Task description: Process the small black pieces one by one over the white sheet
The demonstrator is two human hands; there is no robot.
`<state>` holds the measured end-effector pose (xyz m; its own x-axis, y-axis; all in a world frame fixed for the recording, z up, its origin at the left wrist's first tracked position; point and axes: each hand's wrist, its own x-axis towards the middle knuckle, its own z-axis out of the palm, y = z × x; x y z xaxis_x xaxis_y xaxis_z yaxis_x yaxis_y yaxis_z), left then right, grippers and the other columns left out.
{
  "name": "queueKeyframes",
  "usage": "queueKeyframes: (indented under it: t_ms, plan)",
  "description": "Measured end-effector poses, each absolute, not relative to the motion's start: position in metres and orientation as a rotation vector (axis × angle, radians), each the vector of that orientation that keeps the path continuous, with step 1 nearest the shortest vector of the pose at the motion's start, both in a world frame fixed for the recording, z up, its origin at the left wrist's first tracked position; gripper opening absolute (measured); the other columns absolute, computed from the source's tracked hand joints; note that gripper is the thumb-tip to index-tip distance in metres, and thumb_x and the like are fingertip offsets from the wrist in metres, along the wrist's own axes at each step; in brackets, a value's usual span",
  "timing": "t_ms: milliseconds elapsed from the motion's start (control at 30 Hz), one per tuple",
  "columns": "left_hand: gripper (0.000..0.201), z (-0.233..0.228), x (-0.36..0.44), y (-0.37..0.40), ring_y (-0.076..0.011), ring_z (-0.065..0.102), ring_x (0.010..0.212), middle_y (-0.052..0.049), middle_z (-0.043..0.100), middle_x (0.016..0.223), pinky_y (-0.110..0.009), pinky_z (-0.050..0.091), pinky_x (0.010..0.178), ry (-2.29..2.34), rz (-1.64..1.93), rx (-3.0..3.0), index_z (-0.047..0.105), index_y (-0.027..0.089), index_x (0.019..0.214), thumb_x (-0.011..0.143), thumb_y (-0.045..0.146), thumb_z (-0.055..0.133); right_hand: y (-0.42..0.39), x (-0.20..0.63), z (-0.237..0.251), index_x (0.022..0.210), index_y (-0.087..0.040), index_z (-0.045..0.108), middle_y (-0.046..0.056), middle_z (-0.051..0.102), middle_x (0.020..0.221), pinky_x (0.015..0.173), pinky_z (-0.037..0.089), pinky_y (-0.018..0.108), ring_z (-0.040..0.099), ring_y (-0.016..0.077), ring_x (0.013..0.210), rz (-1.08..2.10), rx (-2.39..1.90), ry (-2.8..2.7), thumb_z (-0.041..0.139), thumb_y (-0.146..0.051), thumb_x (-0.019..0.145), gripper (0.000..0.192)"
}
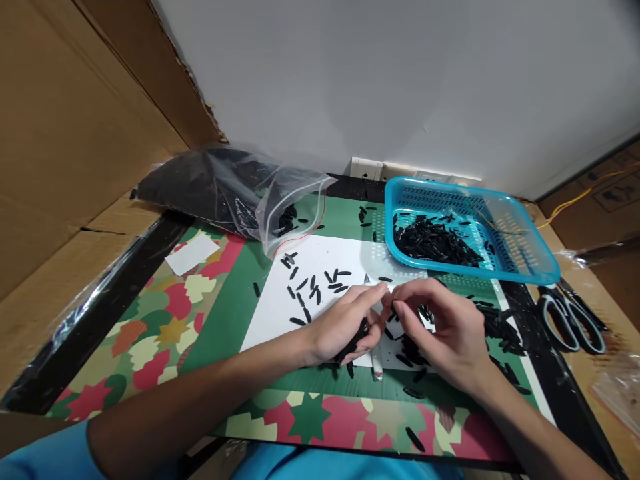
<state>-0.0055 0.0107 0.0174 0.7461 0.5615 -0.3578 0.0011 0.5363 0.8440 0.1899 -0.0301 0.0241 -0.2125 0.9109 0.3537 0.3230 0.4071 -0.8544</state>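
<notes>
My left hand (pixel 345 323) rests on the white sheet (pixel 325 260) and is closed around a bunch of small black pieces (pixel 356 341). My right hand (pixel 445 327) sits just beside it, fingertips pinching a small black piece (pixel 389 312) where the two hands meet. Several loose black pieces (pixel 313 283) lie scattered on the sheet ahead of my left hand. A white pen-like tool (pixel 376 363) lies under my hands. More black pieces (pixel 500 327) are heaped to the right of my right hand.
A blue plastic basket (pixel 525 257) with black pieces stands at the back right. A clear zip bag (pixel 240 193) full of black pieces lies at the back left. Scissors (pixel 570 320) lie at the right edge. Cardboard walls the left side. A patterned mat (pixel 165 320) covers the table.
</notes>
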Motion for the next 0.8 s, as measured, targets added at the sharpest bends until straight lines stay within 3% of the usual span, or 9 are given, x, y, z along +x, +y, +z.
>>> queueKeyframes:
  t_ms: [167, 300, 433, 667, 800]
  plan:
    - [0.036, 0.016, -0.005, 0.012, -0.0077, 0.031, 0.025, 0.011, 0.044, 0.044, -0.014, 0.026, 0.027, 0.626, 0.375, 0.923, 0.051, 0.022, 0.095, 0.11, 0.053, 0.043, -0.027, 0.191, 0.028, 0.118, -0.024, 0.075, 0.004, 0.079, 0.093, 0.064, 0.064, 0.027, 0.076, 0.0167, 0.073, 0.929, -1.124, -1.414, 0.076, -0.022, 0.098, 0.02]
    - [0.034, 0.018, -0.005, 0.012, -0.007, 0.029, 0.025, 0.01, 0.044, 0.044, -0.014, 0.026, 0.026, 0.619, 0.394, 0.896, 0.053, 0.021, 0.093, 0.109, 0.049, 0.045, -0.022, 0.192, 0.034, 0.099, -0.022, 0.084, 0.004, 0.082, 0.085, 0.06, 0.066, 0.027, 0.075, 0.016, 0.062, 1.033, -1.119, -1.373, 0.081, -0.023, 0.094, 0.005]
    - [0.035, 0.02, -0.006, 0.013, -0.0067, 0.029, 0.026, 0.01, 0.044, 0.045, -0.014, 0.027, 0.027, 0.608, 0.432, 0.871, 0.054, 0.02, 0.09, 0.109, 0.049, 0.046, -0.018, 0.196, 0.036, 0.089, -0.022, 0.085, 0.003, 0.081, 0.08, 0.053, 0.061, 0.025, 0.071, 0.0148, 0.057, 0.99, -1.181, -1.334, 0.086, -0.024, 0.089, 0.002]
    - [0.031, 0.022, -0.008, 0.013, -0.007, 0.029, 0.027, 0.01, 0.046, 0.045, -0.014, 0.026, 0.026, 0.564, 0.438, 0.88, 0.054, 0.022, 0.09, 0.108, 0.047, 0.053, -0.014, 0.205, 0.029, 0.09, -0.024, 0.086, 0.005, 0.084, 0.089, 0.057, 0.057, 0.024, 0.076, 0.0182, 0.079, 0.978, -1.152, -1.454, 0.084, -0.021, 0.09, 0.004]
    - [0.03, 0.023, -0.008, 0.012, -0.0069, 0.03, 0.027, 0.01, 0.046, 0.046, -0.014, 0.023, 0.026, 0.533, 0.514, 0.891, 0.052, 0.022, 0.089, 0.108, 0.045, 0.053, -0.015, 0.206, 0.028, 0.09, -0.026, 0.087, 0.003, 0.084, 0.089, 0.061, 0.06, 0.022, 0.076, 0.0165, 0.077, 0.963, -1.177, -1.461, 0.086, -0.021, 0.088, 0.006]
